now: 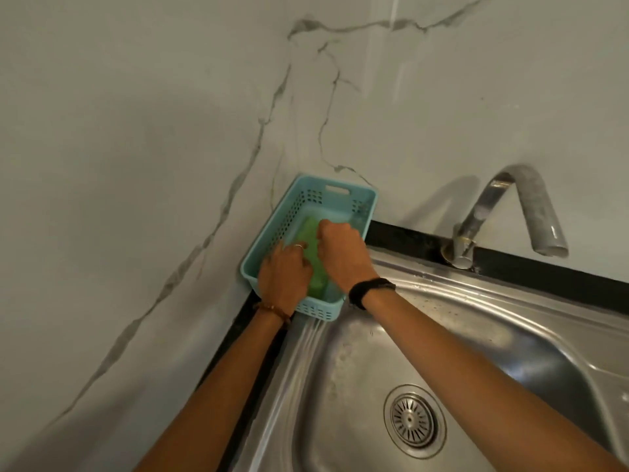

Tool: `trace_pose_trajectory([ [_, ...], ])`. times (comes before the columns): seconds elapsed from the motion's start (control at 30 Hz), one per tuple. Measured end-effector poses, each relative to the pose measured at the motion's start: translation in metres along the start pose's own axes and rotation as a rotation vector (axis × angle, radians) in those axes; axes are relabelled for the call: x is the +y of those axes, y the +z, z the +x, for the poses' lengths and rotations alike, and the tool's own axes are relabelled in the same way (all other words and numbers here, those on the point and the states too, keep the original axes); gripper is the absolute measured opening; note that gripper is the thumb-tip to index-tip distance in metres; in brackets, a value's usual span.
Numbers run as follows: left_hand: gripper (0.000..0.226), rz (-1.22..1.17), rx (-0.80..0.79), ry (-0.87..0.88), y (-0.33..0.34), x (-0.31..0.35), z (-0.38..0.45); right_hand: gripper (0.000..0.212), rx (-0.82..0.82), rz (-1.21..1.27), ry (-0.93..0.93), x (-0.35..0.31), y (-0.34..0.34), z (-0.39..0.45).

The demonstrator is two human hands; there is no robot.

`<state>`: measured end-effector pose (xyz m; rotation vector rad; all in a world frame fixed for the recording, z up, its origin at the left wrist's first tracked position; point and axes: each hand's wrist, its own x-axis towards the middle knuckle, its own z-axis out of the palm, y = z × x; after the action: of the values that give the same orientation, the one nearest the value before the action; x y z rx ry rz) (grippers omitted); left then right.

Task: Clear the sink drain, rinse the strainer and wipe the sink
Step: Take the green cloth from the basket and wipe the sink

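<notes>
1. No brand, label or writing can be read on anything here
2. The sink [340,369] is bare steel, dull and streaked, with water marks on its rim and basin
3. The strainer [414,421] sits in the drain at the bottom of the basin, a round metal disc with slots fanning out from a small centre knob
4. A light blue basket [340,199] with perforated walls and a slot handle stands on the far left corner of the sink's rim, against the marbled wall [136,165]
5. A green sponge [316,267] lies lengthwise inside the basket
6. The left hand [284,274], a ring on one finger, reaches into the basket with fingers curled down over the sponge's left side
7. The right hand [342,253] has its fingers bent down onto the sponge's far end; whether they pinch it I cannot tell
8. A grey tap [531,212] arches over the sink's back edge, well apart from both hands
</notes>
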<state>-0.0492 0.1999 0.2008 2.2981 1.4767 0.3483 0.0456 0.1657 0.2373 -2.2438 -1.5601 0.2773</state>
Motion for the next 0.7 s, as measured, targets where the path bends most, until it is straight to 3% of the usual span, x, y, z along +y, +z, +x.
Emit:
trace_pose_trajectory([
  [0.17,0.043,0.005,0.031,-0.019,0.005,-0.004,0.003,0.026,-0.189,-0.143,0.161,0.002,0.043,0.030],
  [0.23,0.044,-0.018,0.049,-0.022,0.006,-0.005,0.004,0.031,-0.220,-0.083,0.276,0.004,0.056,0.036],
  [0.33,0.049,-0.055,0.075,-0.026,0.009,-0.007,0.006,0.048,-0.165,0.410,0.545,0.008,0.057,0.043],
  [0.4,0.052,-0.101,0.094,-0.020,0.011,-0.008,0.005,0.059,-0.110,0.685,0.573,0.010,0.051,0.043],
  [0.5,0.043,-0.269,0.119,-0.019,0.004,-0.005,0.004,0.070,0.008,0.911,0.358,0.004,0.030,0.036],
  [0.63,0.040,-1.163,-0.041,-0.102,-0.034,0.016,0.002,0.076,0.020,0.772,-0.046,-0.009,-0.012,0.010],
  [0.7,0.042,-1.339,-0.124,-0.103,-0.052,0.022,-0.004,0.077,-0.001,0.682,-0.162,-0.015,-0.031,-0.012],
])
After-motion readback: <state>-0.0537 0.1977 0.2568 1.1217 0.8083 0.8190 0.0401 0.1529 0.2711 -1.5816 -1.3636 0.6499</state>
